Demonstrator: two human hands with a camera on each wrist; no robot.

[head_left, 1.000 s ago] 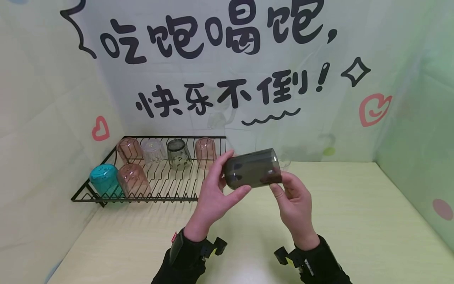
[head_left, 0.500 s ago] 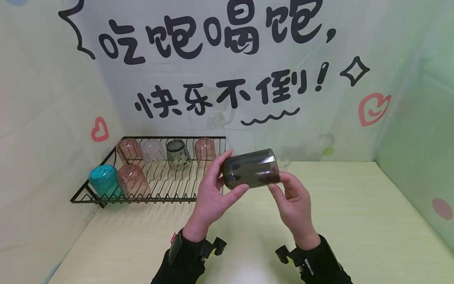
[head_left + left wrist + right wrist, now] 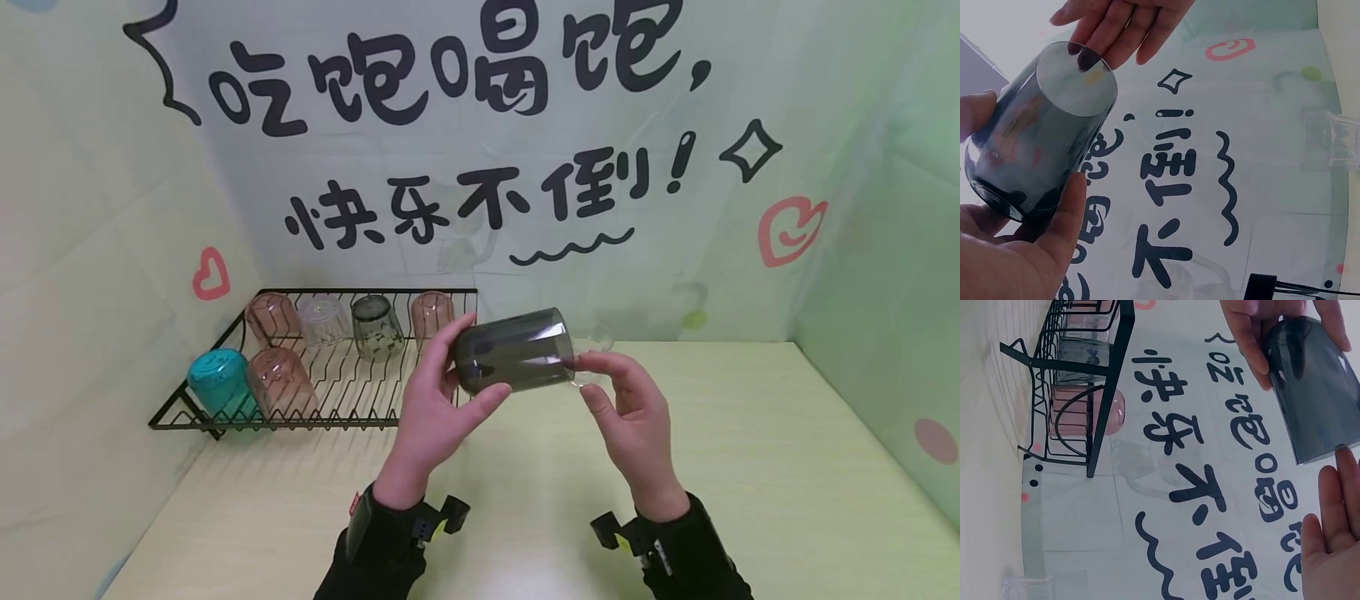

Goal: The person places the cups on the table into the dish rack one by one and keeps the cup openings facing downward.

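Note:
A dark grey see-through glass lies sideways in the air, tilted slightly, its mouth toward the right. My left hand grips it around the base end, thumb in front and fingers behind. At the rim, fingertips of my right hand touch the glass, while that thumb stands apart from it. Through the left wrist view, the right hand's fingertips show dark at the edge of the mouth; whether they sit inside it or behind it I cannot tell.
A black wire rack at the left holds several upturned glasses, among them a turquoise glass, a pink glass and a grey glass. A clear glass stands at the table's back, partly hidden behind my right hand in the head view.
The dark grey glass and my left hand have shifted slightly left and up. My right thumb has come off the rim, and the right hand has moved a little to the right.

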